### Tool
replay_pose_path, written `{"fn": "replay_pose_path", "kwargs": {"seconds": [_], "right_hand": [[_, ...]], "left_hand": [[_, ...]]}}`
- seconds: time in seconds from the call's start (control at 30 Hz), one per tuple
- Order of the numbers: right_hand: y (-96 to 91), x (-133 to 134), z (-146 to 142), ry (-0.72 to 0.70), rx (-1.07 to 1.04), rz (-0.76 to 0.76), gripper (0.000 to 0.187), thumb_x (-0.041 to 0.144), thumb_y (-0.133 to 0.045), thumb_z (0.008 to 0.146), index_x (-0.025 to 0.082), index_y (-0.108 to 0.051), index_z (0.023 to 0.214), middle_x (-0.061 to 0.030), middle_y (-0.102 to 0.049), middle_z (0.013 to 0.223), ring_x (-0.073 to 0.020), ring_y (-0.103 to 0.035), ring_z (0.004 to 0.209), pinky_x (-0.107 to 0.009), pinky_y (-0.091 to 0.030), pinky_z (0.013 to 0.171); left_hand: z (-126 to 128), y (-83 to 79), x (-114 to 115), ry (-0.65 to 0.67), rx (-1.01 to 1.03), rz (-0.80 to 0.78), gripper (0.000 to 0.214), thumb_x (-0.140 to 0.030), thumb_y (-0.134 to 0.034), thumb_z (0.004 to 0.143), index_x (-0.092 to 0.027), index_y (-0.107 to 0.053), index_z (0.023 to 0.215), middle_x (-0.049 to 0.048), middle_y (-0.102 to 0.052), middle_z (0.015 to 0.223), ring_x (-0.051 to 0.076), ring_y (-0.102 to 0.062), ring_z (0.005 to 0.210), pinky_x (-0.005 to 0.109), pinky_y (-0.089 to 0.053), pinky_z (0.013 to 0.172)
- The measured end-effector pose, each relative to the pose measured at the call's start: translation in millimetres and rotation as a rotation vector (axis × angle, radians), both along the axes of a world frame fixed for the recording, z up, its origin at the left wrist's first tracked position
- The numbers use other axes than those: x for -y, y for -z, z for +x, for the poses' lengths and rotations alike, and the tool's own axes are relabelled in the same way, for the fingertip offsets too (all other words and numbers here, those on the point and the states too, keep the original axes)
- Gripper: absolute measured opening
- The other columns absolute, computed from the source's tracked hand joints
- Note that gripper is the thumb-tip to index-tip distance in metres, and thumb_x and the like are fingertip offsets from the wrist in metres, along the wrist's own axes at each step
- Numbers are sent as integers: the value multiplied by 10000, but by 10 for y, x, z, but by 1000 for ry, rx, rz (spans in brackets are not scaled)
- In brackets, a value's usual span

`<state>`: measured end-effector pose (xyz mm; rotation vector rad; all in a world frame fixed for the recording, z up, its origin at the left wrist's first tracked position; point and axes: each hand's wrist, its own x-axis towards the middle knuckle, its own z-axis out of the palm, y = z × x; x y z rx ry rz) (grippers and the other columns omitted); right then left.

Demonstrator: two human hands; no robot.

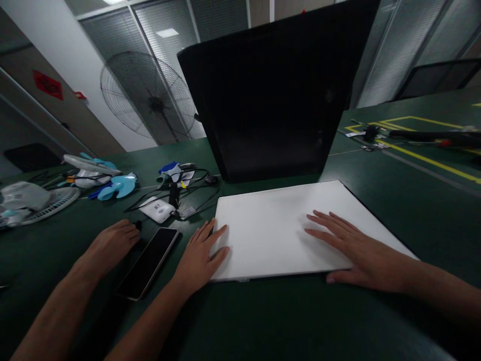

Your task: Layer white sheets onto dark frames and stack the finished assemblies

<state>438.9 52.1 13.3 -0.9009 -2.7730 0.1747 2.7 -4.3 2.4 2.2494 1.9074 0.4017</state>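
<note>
A white flat board (278, 225) lies on the dark green table (263, 321) in front of me. My left hand (201, 255) rests flat at the board's left edge, its fingers spread and holding nothing. My right hand (356, 248) lies palm down on the right part of the board, fingers stretched out towards the left and thumb at the near edge. A large black panel (274, 95) stands upright just behind the board.
Another person's hand (112, 240), loosely curled, rests left of a black phone (148, 263). Behind them lie a white charger with cables (161, 208), blue gloves (118, 185) and a small white fan (33, 200). A big floor fan (150, 100) stands behind the table.
</note>
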Motion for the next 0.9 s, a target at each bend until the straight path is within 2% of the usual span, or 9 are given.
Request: {"fn": "replay_pose_path", "kwargs": {"seconds": [0.07, 0.17, 0.3, 0.47, 0.6, 0.67, 0.73, 0.8, 0.9], "right_hand": [[7, -2, -2, -53, -11, 40, 902, 634, -684, 873, 368, -290, 1640, -75, -259, 1681, -368, -276, 1541, -682, -330, 1204], [-33, 25, -42, -174, -23, 209, 728, 531, -679, 915, 370, -423, 1578, -45, -347, 1648, -307, -330, 1528, -631, -290, 1250], [-75, 81, -77, -357, -46, 460, 454, 286, -657, 944, 276, -626, 1397, -47, -516, 1532, -248, -447, 1456, -546, -368, 1244], [-70, 162, -86, -482, -134, 587, 330, 147, -544, 966, 104, -672, 1266, -108, -700, 1228, -203, -643, 1185, -396, -588, 1024], [-120, 207, -89, -480, -133, 645, 361, 134, -463, 988, 65, -662, 1281, -144, -684, 1265, -210, -651, 1181, -332, -630, 880], [-158, 218, -80, -457, -132, 658, 384, 132, -445, 989, 73, -655, 1305, -144, -659, 1325, -212, -629, 1230, -320, -628, 893], [-195, 226, -69, -435, -126, 673, 396, 127, -444, 986, 82, -651, 1320, -138, -636, 1372, -210, -601, 1282, -308, -618, 940], [-224, 233, -61, -426, -124, 694, 396, 125, -438, 986, 81, -655, 1315, -137, -623, 1395, -212, -579, 1319, -305, -610, 972], [-255, 243, -56, -430, -113, 710, 399, 128, -426, 986, 73, -652, 1310, -140, -615, 1404, -222, -568, 1338, -317, -616, 975]], "left_hand": [[4, -6, 0, -4, 0, -4, 571, -497, -533, 1010, -265, -526, 1531, 116, -323, 1697, 361, -314, 1562, 623, -278, 1249], [10, -22, 2, -5, 0, -8, 576, -509, -531, 1010, -272, -521, 1535, 111, -316, 1701, 367, -317, 1559, 629, -285, 1243], [16, -28, 0, -6, -5, -16, 579, -503, -528, 1012, -263, -518, 1539, 125, -305, 1703, 362, -308, 1564, 624, -272, 1250], [1, 6, -19, -3, 8, -7, 578, -522, -521, 1012, -271, -521, 1533, 121, -327, 1695, 364, -326, 1556, 639, -293, 1236], [-8, -88, 31, -43, 27, 90, 565, -544, -472, 1026, -239, -569, 1492, 132, -404, 1656, 373, -391, 1522, 645, -345, 1214], [32, -201, 113, 36, -10, 231, 516, -510, -476, 1026, -243, -611, 1446, 122, -465, 1618, 369, -427, 1501, 651, -336, 1222], [127, -320, 225, 246, -72, 354, 492, -510, -544, 996, -266, -632, 1414, 102, -547, 1556, 358, -489, 1457, 626, -360, 1225], [270, -403, 336, 468, -142, 415, 493, -508, -619, 966, -272, -636, 1398, 94, -636, 1464, 341, -583, 1371, 572, -456, 1179], [490, -422, 433, 592, -275, 479, 373, -277, -588, 1010, -242, -639, 1378, 97, -719, 1339, 309, -692, 1226, 497, -588, 1044]]}}
